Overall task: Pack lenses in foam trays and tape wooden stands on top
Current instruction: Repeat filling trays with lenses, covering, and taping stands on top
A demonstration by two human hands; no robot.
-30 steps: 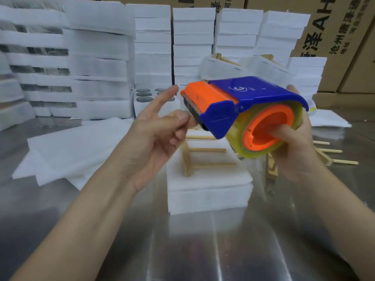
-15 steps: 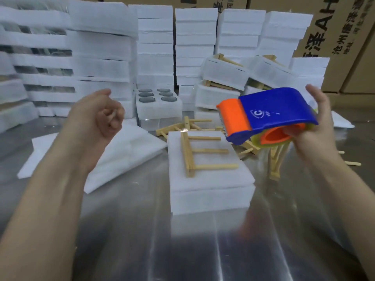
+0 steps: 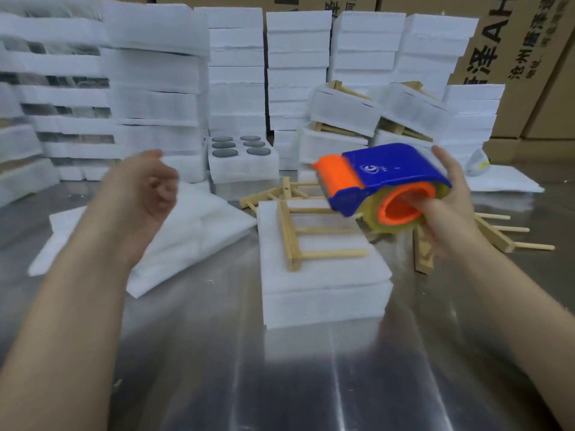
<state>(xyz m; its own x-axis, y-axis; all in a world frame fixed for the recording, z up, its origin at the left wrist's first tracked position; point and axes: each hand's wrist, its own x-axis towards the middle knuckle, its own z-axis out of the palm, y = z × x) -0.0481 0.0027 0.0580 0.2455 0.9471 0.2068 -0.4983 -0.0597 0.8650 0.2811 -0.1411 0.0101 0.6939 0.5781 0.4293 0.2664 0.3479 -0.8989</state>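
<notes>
The steel bench [image 3: 217, 353] is lying open in front, with foam stacks [image 3: 298, 73] walling the far edge. The closed foam tray [image 3: 323, 275] is sitting mid-bench, a wooden stand [image 3: 298, 234] lying loose on top. The right hand [image 3: 448, 213] is gripping the tape dispenser [image 3: 382, 178] above it; the left hand [image 3: 149, 194] is hovering loosely curled, holding nothing. Taping looks next: bringing the tape end down across the stand.

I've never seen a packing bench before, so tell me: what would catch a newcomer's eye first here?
The bright blue and orange tape dispenser, held in the right hand above the closed foam tray at the centre, stands out most. A wooden stand lies flat on that tray. Behind rise tall stacks of white foam trays, one open tray showing six dark lenses, while the left hand hangs loosely curled and empty.
</notes>
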